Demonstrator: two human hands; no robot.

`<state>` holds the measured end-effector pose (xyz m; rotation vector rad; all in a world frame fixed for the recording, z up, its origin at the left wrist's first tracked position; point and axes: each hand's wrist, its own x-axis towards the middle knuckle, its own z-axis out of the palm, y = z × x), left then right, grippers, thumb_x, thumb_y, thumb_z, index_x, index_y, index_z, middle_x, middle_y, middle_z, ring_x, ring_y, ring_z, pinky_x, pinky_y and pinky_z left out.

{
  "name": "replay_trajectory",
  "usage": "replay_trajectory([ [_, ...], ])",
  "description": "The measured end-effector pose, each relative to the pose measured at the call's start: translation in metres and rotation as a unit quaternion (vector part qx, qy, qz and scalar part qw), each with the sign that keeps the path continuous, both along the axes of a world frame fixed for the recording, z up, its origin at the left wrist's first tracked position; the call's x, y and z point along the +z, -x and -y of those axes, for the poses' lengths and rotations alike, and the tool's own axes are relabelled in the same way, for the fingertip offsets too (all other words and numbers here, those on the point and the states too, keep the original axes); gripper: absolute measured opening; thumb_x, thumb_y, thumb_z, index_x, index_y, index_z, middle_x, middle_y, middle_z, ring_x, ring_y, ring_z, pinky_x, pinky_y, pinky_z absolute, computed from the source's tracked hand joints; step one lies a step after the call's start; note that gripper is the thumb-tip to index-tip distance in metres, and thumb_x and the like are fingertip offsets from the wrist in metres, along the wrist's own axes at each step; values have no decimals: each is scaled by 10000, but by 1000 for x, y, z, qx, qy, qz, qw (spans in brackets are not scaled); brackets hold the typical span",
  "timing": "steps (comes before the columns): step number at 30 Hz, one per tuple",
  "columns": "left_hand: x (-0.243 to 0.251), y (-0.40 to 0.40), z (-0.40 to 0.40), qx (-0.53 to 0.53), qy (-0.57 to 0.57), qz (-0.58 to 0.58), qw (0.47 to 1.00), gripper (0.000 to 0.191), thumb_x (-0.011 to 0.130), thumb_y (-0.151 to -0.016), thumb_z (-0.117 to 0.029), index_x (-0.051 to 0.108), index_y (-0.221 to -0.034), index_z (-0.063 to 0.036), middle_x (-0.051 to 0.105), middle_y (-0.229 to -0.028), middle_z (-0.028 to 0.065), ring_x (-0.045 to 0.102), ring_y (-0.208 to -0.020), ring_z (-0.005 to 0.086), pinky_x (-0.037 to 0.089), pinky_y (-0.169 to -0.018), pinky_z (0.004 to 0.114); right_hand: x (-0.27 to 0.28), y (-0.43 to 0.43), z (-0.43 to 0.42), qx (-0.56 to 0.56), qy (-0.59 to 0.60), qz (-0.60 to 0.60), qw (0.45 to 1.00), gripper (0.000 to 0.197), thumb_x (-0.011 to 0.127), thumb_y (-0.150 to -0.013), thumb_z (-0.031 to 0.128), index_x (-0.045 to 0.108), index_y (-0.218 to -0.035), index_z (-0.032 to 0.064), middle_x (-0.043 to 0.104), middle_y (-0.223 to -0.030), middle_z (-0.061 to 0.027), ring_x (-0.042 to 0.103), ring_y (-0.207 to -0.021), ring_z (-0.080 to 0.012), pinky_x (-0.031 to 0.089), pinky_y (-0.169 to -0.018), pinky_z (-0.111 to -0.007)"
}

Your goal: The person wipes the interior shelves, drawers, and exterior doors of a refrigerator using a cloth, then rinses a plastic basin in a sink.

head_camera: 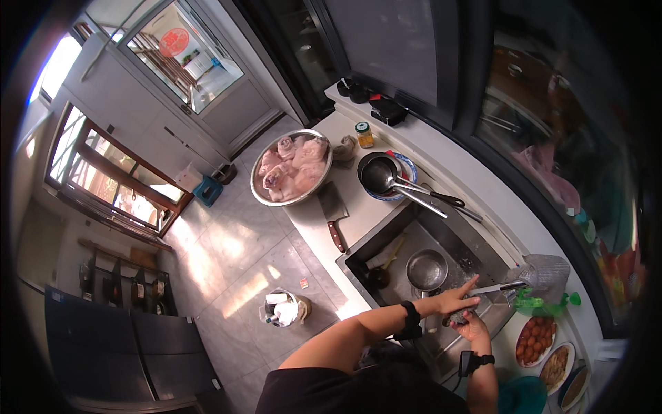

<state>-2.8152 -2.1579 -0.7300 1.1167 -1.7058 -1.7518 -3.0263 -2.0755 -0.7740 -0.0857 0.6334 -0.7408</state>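
Over the sink [449, 353], my left hand [456, 301] reaches in with fingers spread, its palm side against a grey mesh-like clump, possibly a metal scourer [460, 315]. From below, my right hand [471, 327] has its fingers curled around that clump. The faucet [499, 287] extends just beside my left fingers. A small round metal pan or ladle [426, 270] lies in the basin, left of my hands. Farther left in the basin are a dark round-headed utensil [378, 277] and a yellowish stick. Both my wrists wear black straps with devices.
A cleaver [336, 236] lies near the counter edge beside a metal basin of raw meat [256, 182]. Woks and ladles [376, 175] rest on a blue-rimmed bowl. Right of the sink stand a dish of reddish-brown balls [533, 341] and other dishes. A bin [305, 308] stands on the floor.
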Motion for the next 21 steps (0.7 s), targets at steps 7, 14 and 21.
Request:
replay_trajectory([
  [7, 30, -23, 14, -154, 60, -97, 981, 564, 871, -1003, -445, 772, -1442, -106, 832, -1266, 124, 793, -1030, 261, 616, -981, 431, 53, -33, 10, 140, 7, 34, 990, 534, 983, -917, 160, 713, -1372, 91, 672, -1113, -16, 584, -936, -114, 375, -570, -181],
  [14, 27, -4, 17, -57, 146, -43, 987, 355, 862, -883, -278, 830, -1137, -32, 809, -1098, 218, 775, -1030, 428, 617, -959, 475, 86, -64, 10, 41, -3, -74, 996, 223, 819, -1002, 76, 690, -1158, 170, 671, -976, 4, 605, -776, -105, 381, -515, -240],
  [21, -7, 22, 4, 30, 138, 121, 983, 386, 786, -1029, -384, 792, -1162, -22, 794, -1119, 301, 746, -1045, 545, 601, -945, 579, 23, -70, 4, 59, -44, -321, 944, 112, 695, -1130, 267, 686, -1191, 174, 670, -950, 6, 642, -816, -134, 450, -524, -351],
])
